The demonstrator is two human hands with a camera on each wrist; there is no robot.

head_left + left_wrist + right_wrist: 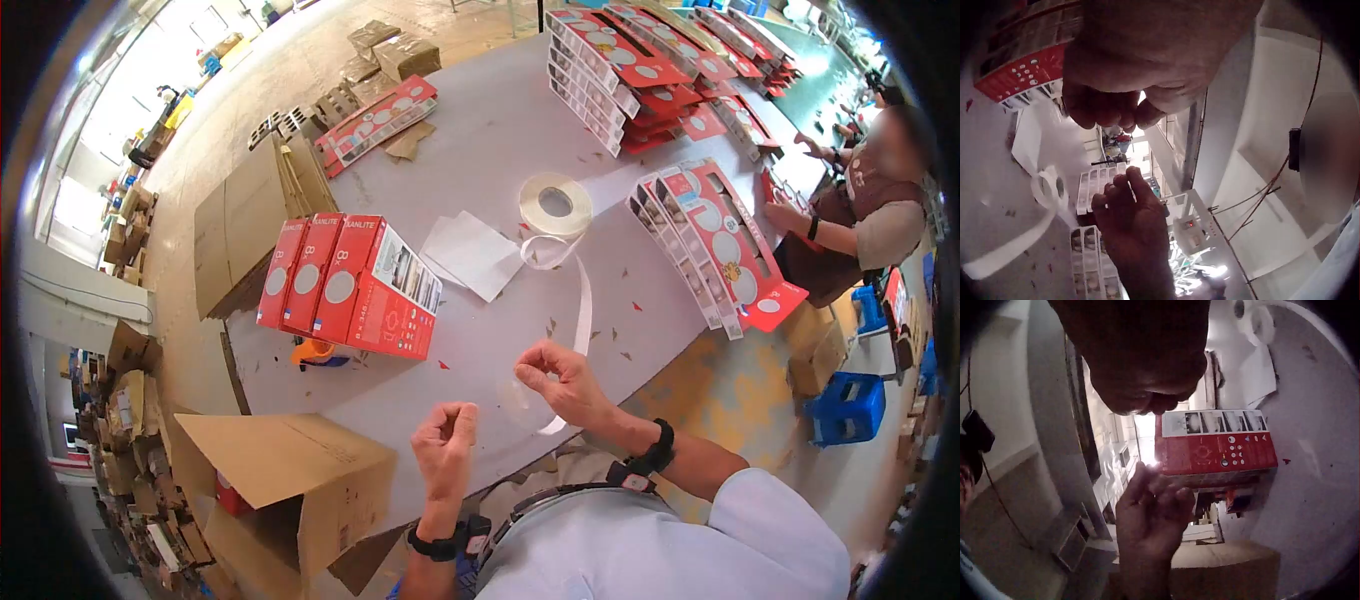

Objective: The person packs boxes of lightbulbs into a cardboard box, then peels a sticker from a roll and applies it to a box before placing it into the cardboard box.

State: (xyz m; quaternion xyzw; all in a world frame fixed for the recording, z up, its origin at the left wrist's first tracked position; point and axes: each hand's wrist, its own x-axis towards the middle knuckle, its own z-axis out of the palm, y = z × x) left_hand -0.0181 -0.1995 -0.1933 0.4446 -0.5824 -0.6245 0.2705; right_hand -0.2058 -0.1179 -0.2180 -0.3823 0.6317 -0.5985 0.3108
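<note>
In the head view my left hand [445,450] is raised over the table's near edge, thumb against curled fingers. My right hand [565,385] is to its right, thumb and forefinger tips together; no held thing can be made out in either. A white strip [583,310] runs from a roll [555,205] and passes behind my right hand. Three red boxes [365,285] stand side by side left of white sheets [470,253]. The left wrist view shows my right hand [1135,231] with bent fingers; in the right wrist view my left hand [1150,531] is below a red box [1210,453].
An open carton [345,500] is at the near left, flattened cardboard [240,225] at the left edge. Red packaging [710,240] lies at the right, with stacked packaging [620,60] behind. Another person [870,200] sits at the right beside a blue stool [848,405].
</note>
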